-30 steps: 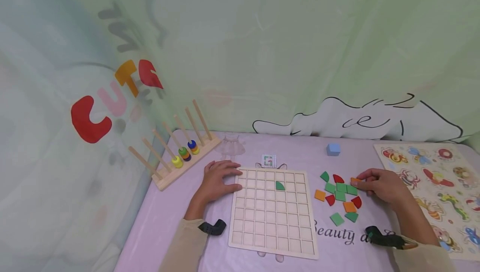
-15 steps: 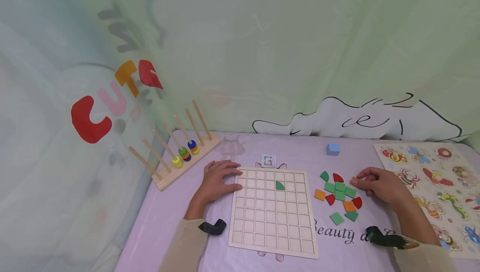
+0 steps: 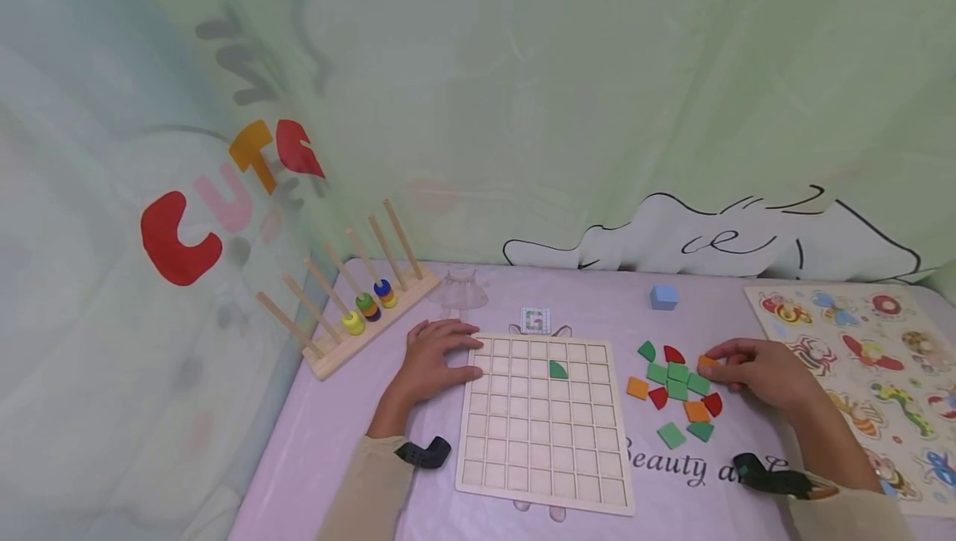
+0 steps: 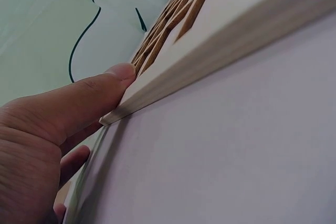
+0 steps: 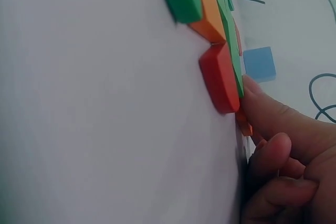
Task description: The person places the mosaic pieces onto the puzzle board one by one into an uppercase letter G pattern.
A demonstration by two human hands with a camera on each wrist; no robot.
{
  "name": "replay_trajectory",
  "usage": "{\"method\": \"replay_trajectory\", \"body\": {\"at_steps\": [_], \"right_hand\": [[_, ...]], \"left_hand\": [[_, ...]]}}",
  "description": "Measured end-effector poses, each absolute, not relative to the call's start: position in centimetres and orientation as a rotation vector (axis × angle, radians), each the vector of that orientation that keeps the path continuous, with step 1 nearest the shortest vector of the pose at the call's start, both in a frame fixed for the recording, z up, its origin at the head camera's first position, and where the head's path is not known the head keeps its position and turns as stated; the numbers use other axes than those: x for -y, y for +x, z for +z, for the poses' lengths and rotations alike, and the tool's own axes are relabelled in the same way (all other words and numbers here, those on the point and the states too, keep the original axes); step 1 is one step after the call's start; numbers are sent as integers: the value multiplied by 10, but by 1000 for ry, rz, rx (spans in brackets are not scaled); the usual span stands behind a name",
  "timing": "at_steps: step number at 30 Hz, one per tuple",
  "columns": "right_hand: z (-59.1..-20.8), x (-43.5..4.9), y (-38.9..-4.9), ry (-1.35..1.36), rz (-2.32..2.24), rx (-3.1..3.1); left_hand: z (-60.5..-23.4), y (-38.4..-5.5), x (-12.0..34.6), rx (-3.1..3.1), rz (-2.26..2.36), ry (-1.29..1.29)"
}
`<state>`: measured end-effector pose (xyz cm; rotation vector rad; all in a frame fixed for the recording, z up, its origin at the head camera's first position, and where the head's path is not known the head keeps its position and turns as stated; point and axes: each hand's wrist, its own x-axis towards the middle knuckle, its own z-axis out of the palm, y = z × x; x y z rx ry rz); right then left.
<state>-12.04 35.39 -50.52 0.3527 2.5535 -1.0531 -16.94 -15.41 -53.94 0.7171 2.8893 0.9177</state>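
1 orange tile (image 3: 706, 363) was pinched by the right hand (image 3: 763, 368); leftward, a board (image 3: 543, 422) was touched by the spread left hand (image 3: 431, 363).

Curtain (image 3: 172, 163): "CUT…"; tablecloth (image 3: 597, 300): "Beauty a…", rest partly covered; small card (image 3: 535, 320): "G".

Has dipped a little toward the near side with the right hand (image 3: 762, 370), after a slight lift half a second ago, baring more of the pinched orange square (image 3: 709, 361) than was in sight then. Can also make out, against a second ago, a small slide nearer and a slight turn in the rightmost green square (image 3: 698, 384), plus a faint rightward shift in the rightmost red quarter-circle (image 3: 713, 404).
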Motion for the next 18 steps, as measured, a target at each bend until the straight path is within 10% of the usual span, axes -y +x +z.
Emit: {"method": "replay_trajectory", "body": {"at_steps": [18], "right_hand": [[-508, -350, -115, 298, -1083, -2604]], "left_hand": [[-542, -170, 154, -2903, 919, 725]]}}
